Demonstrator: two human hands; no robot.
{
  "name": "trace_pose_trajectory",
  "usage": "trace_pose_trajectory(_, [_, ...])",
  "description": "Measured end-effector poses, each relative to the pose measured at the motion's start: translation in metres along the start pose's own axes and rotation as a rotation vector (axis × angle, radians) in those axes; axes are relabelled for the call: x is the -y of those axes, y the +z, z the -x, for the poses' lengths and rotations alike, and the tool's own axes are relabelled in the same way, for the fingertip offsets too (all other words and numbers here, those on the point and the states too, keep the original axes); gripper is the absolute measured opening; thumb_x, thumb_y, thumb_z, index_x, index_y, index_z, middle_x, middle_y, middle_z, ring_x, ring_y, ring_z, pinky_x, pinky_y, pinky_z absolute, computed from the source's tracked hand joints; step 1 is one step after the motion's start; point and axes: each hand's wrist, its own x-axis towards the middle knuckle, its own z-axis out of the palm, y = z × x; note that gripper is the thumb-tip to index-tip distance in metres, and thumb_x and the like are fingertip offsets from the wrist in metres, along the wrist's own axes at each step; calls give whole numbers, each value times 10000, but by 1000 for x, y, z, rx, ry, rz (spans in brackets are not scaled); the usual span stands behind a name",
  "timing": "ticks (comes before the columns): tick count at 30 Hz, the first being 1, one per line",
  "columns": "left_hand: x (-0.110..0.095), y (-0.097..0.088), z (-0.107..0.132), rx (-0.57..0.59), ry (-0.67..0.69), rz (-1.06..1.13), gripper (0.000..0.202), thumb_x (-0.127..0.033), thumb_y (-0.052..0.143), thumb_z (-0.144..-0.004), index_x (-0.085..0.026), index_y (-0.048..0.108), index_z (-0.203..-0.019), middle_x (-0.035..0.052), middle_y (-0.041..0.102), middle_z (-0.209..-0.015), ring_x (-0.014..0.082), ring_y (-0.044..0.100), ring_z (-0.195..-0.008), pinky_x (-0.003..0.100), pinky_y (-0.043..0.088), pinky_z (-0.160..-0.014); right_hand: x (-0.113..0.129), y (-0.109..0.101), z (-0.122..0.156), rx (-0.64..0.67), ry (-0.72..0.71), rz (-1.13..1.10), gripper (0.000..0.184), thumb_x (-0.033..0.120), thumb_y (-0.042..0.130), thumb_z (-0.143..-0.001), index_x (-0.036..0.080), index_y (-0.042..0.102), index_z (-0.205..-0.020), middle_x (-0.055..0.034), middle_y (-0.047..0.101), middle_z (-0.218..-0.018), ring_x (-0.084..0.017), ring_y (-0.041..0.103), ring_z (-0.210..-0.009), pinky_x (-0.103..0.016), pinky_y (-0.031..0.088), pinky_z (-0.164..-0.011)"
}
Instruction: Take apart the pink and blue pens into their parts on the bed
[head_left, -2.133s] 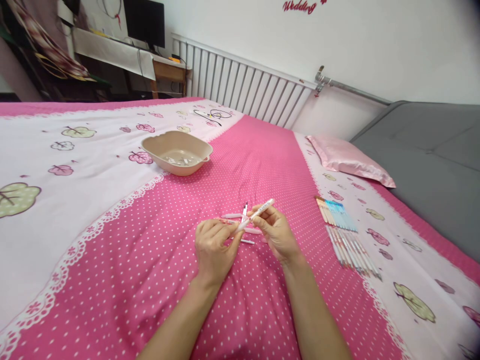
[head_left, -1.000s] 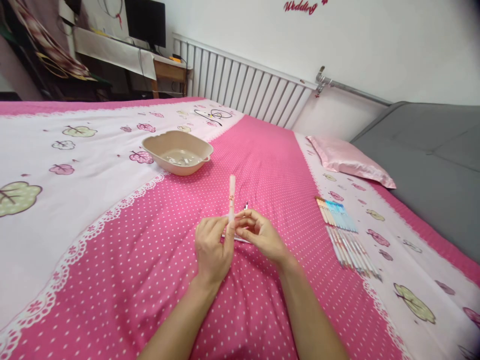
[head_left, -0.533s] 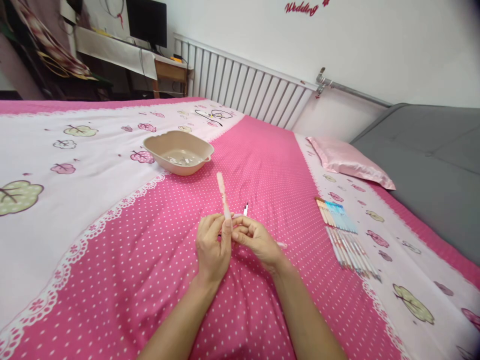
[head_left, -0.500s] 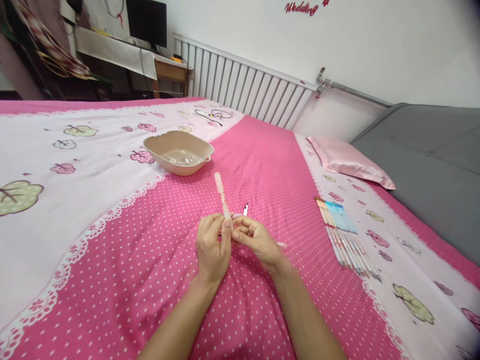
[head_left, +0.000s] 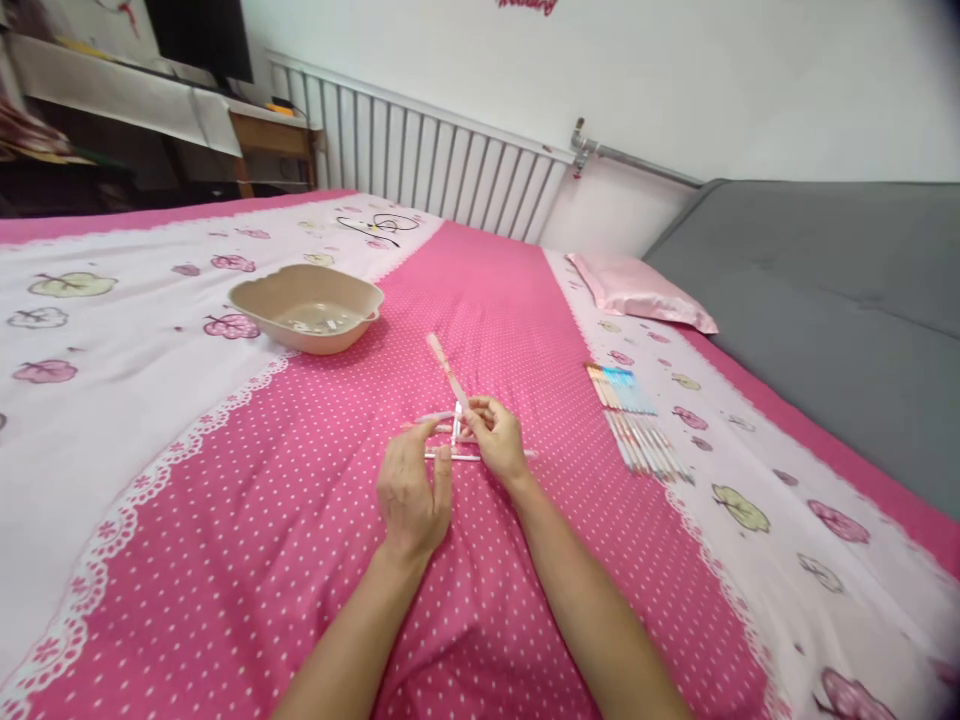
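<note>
Between the thumb and fingers of my right hand (head_left: 491, 435) is a slim pale pink pen-like piece (head_left: 445, 370), tilted with its far end up and to the left. My left hand (head_left: 412, 485) is beside it, thumb and fingers apart, holding nothing I can see. Just beyond and between my hands lie several slim white and pink pen parts (head_left: 454, 457) on the dotted sheet; my fingers partly hide them. Off to the right, many pens (head_left: 649, 445) lie side by side in two rows, the farther one blue and orange, the nearer one whitish.
A beige plastic basin (head_left: 307, 310) with small pieces in it stands to the left on the bed (head_left: 300, 520). A pink pillow (head_left: 637, 290) rests by the grey headboard (head_left: 810, 300). Farther back are a black cable (head_left: 382, 225), a white radiator (head_left: 420, 150) and a desk (head_left: 270, 135).
My left hand has let go of the pink piece and drawn back to the left. The right hand now holds it alone. The view has turned right, so the surroundings appear farther left.
</note>
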Motion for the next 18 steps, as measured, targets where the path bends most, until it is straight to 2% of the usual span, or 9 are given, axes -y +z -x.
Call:
trace_pose_trajectory(3, [-8, 4, 13, 107, 125, -34, 287, -241, 428, -871, -142, 505, -1129, 116, 617, -1018, 235, 560, -952, 363, 431, -819, 1, -6, 8, -183, -120, 186, 239, 378, 518, -799, 195, 574, -942, -33, 659, -811, -139, 603, -626, -285, 504, -615])
trace_pose_trajectory(7, [-16, 10, 30, 311, 285, -107, 341, -291, 438, -866, -129, 490, -1162, 143, 611, -1080, 265, 548, -1035, 402, 423, -888, 10, -13, 24, -432, -256, 399, 258, 367, 441, -850, 218, 583, -1005, -51, 670, -931, -177, 625, -813, -299, 465, -748])
trace_pose_trajectory(13, [-17, 10, 43, 485, 365, -153, 417, -384, 426, -868, -128, 478, -1194, 157, 573, -1172, 283, 507, -1127, 443, 401, -947, 13, -30, 39, -549, -232, 463, 289, 371, 398, -873, 206, 571, -1035, -64, 672, -970, -179, 621, -869, -290, 442, -773])
trace_pose_trajectory(18, [-18, 6, 47, 572, 441, -162, 450, -408, 406, -870, -128, 482, -1214, 151, 550, -1221, 277, 483, -1162, 440, 372, -987, 16, -72, 45, -678, -167, 481, 288, 366, 433, -845, 186, 598, -998, -63, 686, -937, -163, 629, -835, -264, 456, -722])
